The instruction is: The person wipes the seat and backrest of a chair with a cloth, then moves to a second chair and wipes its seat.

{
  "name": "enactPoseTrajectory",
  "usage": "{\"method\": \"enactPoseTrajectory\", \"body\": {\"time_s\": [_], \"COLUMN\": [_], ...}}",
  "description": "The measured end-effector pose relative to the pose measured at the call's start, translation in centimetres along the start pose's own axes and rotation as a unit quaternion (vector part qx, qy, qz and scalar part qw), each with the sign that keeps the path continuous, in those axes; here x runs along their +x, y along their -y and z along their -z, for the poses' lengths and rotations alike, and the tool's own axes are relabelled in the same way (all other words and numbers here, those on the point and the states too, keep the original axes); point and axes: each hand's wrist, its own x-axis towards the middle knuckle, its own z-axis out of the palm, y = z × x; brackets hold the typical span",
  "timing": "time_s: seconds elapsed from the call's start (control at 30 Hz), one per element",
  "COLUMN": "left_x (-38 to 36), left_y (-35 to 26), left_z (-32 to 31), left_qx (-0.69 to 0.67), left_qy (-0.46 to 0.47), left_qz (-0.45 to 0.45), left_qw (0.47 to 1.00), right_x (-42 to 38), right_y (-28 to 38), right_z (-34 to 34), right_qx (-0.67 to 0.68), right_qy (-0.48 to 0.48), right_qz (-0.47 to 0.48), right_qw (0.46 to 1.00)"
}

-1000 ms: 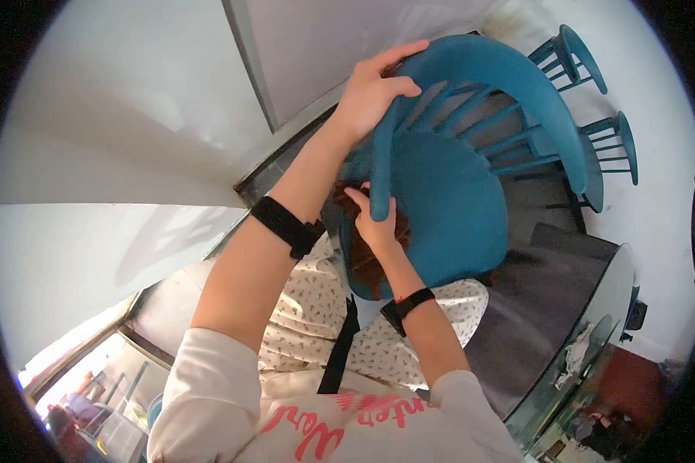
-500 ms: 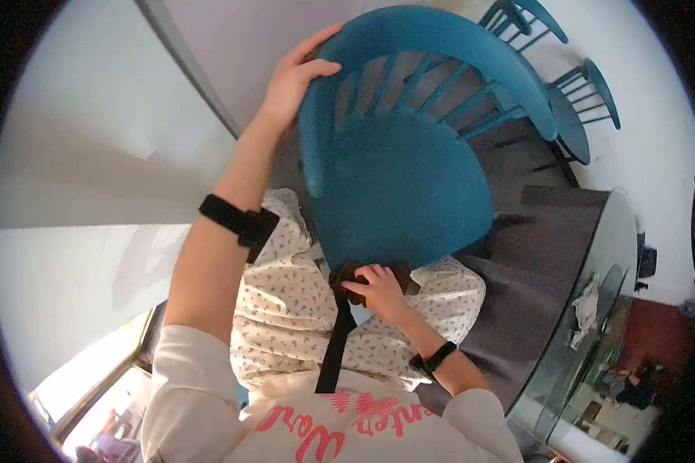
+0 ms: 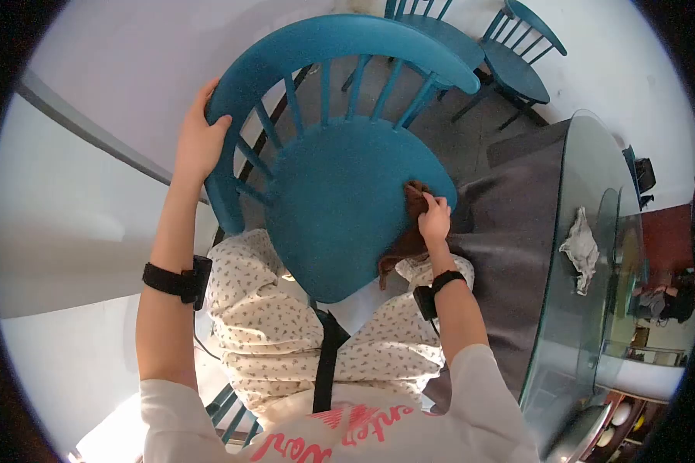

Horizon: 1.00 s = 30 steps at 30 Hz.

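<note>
A blue-green wooden chair with a curved backrest and spindles stands in front of my knees. My left hand grips the left end of its curved top rail, thumb on the inner side. My right hand presses a brown cloth onto the right edge of the seat. Part of that cloth hangs down over the seat's edge toward my knee. The fingers of my right hand are bent over the cloth's upper part.
At right stands a glass-topped table with a dark grey tablecloth; a crumpled whitish cloth lies on the glass. More blue-green chairs stand by the far wall. A white panel is at my left.
My right hand has moved with the brown cloth from the seat's front edge up to its right edge. The chair appears turned and further left, my left hand still on its rail.
</note>
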Motion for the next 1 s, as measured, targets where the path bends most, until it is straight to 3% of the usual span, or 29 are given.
{"method": "enactPoseTrajectory", "body": {"time_s": [0.13,0.2,0.27,0.37,0.53,0.6,0.73,0.83,1.0], "left_x": [0.1,-0.1,-0.1,0.0,-0.1,-0.2,-0.6,-1.0,-1.1], "left_y": [-0.3,-0.8,-1.1,-0.5,-0.4,-0.8,-0.8,-1.9,-2.1], "left_z": [0.0,-0.1,0.0,-0.1,0.0,0.0,-0.3,-0.5,-0.3], "left_qx": [0.014,-0.016,-0.069,-0.078,-0.069,-0.078,-0.045,-0.050,-0.064], "left_qy": [0.017,0.026,0.028,0.033,0.045,0.058,0.038,0.043,0.045], "left_qz": [0.048,0.074,0.090,0.047,0.040,0.052,0.034,0.075,0.076], "left_qw": [0.999,0.997,0.993,0.995,0.996,0.994,0.998,0.995,0.994], "right_x": [-2.5,-5.3,-8.5,-13.1,-14.3,-12.2,-7.4,-3.2,3.3], "right_y": [2.8,5.1,8.6,12.4,12.4,10.9,6.7,2.9,-1.3], "right_z": [-0.3,-0.1,1.2,1.9,1.0,0.7,0.8,0.9,0.6], "right_qx": [0.025,0.066,0.108,0.130,0.141,0.119,0.107,0.056,0.000], "right_qy": [0.000,0.018,0.125,0.176,0.160,0.184,0.136,0.100,0.043], "right_qz": [0.002,0.083,0.108,0.220,0.300,0.395,0.312,0.241,0.178], "right_qw": [1.000,0.994,0.980,0.951,0.930,0.892,0.934,0.964,0.983]}}
